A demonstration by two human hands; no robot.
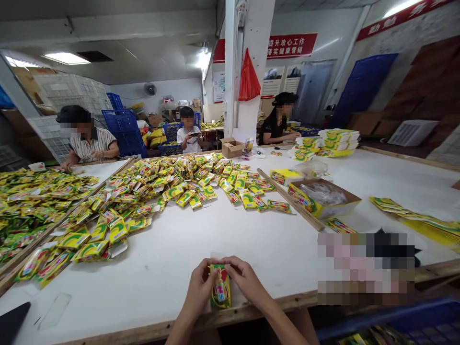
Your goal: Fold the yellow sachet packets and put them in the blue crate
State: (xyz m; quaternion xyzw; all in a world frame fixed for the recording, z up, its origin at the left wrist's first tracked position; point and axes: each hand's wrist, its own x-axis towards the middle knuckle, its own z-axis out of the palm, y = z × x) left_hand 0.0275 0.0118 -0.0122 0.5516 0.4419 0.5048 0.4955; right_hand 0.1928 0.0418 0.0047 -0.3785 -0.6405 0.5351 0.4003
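Close to the table's front edge, a small yellow-and-green printed box (pixel 220 290) stands or lies between my two hands, its upper end away from me. My left hand (pixel 201 283) grips its left side, thumb on the printed face. On the other side, my right hand (pixel 245 278) is closed on the upper right corner. A pale flap seems to show beyond the fingertips; its details are blurred. Beyond my hands, many similar small boxes (pixel 172 192) lie in a loose heap on the white table (pixel 172 282), several with flaps sticking out.
A wooden strip (pixel 291 201) divides the tabletop at right, beside an open carton (pixel 338 211) holding clear plastic bags. Flat yellow cardboard sheets (pixel 413 215) lie further right. Wrapped packets (pixel 36 201) fill the left section. Three people sit across the table. A blue crate (pixel 427 318) stands lower right.
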